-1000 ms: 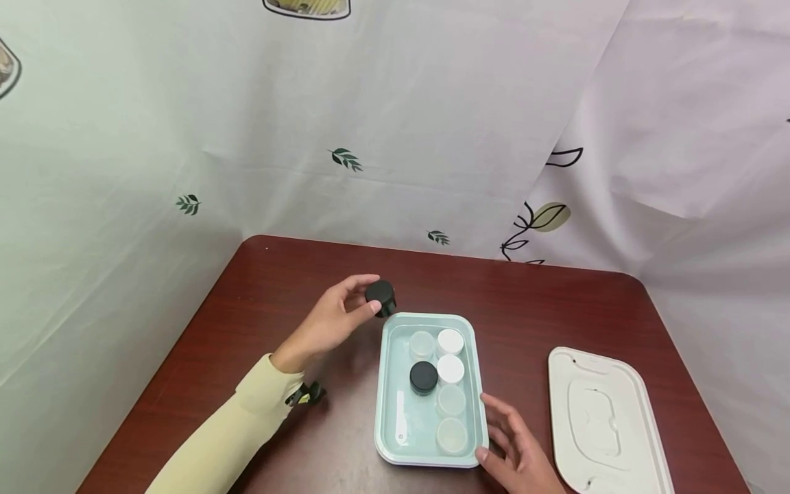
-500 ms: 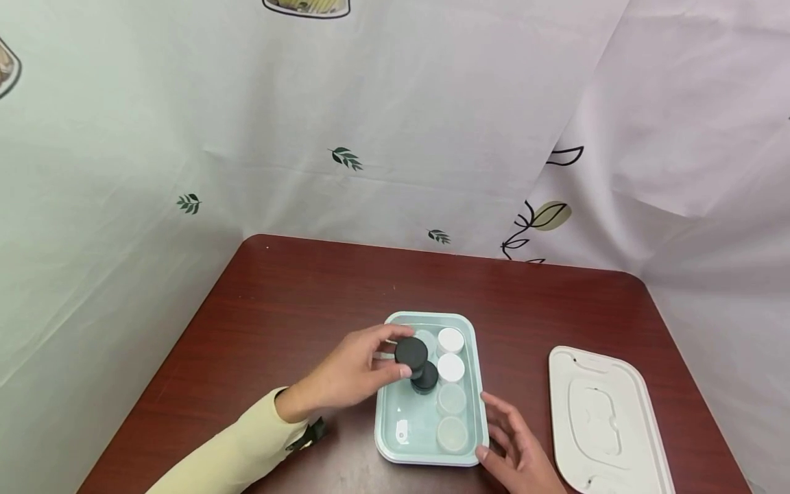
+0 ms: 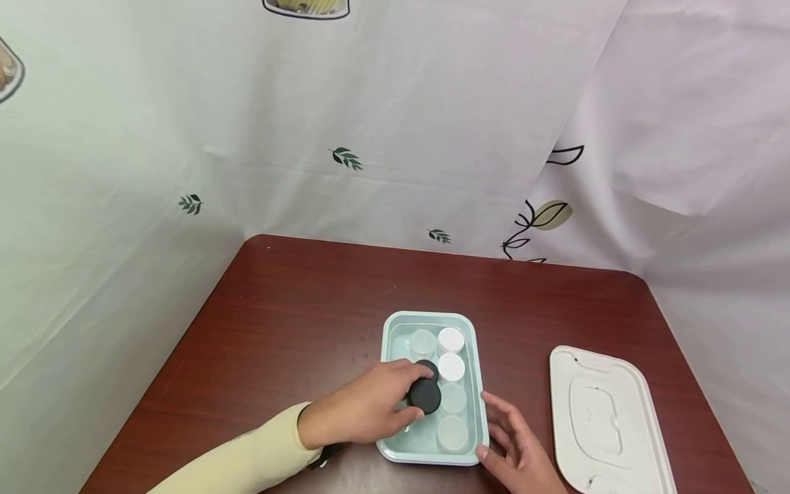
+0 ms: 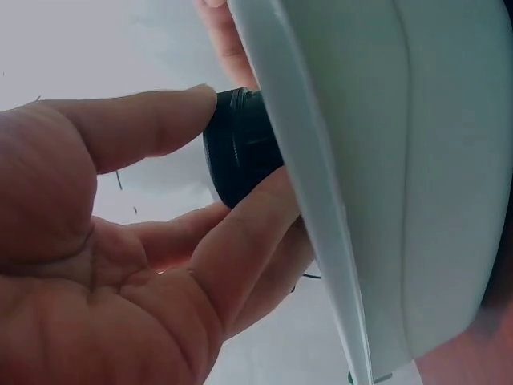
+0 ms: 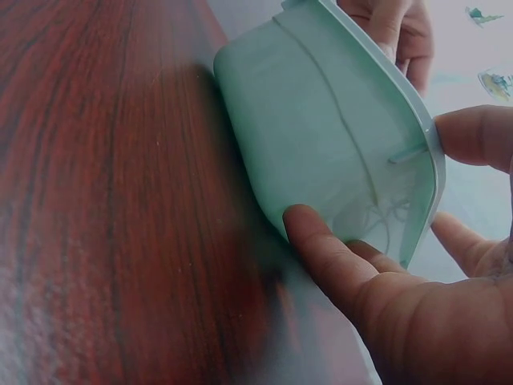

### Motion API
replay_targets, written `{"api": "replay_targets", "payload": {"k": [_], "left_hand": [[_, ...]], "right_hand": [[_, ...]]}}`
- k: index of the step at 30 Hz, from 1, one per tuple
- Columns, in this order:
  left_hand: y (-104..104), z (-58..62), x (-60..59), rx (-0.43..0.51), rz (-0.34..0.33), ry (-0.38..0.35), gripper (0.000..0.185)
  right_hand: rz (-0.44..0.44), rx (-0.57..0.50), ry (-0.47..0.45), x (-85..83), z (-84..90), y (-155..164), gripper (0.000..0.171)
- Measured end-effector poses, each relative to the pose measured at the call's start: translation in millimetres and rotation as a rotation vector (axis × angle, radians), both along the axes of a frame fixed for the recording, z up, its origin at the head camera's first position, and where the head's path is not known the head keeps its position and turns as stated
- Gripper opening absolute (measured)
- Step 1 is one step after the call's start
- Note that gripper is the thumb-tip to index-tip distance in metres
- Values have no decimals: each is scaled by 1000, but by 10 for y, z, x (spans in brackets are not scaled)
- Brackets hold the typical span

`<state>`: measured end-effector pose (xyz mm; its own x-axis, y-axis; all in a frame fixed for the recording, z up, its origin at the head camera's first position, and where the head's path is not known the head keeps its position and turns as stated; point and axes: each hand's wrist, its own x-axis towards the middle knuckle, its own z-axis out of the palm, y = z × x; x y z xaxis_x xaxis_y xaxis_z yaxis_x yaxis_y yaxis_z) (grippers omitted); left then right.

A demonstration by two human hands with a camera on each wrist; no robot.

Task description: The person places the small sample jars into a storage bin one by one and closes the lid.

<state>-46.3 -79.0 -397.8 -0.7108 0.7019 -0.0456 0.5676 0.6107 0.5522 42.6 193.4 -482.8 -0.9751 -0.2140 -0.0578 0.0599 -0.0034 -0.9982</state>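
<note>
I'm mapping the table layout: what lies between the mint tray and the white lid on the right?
In the head view, only bare table lies between the tray and the white lid; the right hand rests at the tray's near corner.

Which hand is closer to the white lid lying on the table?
Right. The right hand rests at the container, just left of the white lid; the left hand holds a black jar farther away.

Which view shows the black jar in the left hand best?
Head view: the black jar sits whole inside the mint tray, the left hand pinching it. Left wrist shows only its side behind the tray wall. Right wrist shows no jar, just the right hand on the tray.
</note>
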Motion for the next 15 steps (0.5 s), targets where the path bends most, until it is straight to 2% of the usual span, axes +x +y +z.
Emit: {"api": "replay_targets", "payload": {"k": [8, 15], "left_hand": [[120, -25, 5, -156, 13, 10, 45], [234, -63, 24, -232, 23, -3, 32]], "right_hand": [[11, -1, 10, -4, -24, 9, 68], [21, -15, 29, -1, -31, 20, 68]]}}
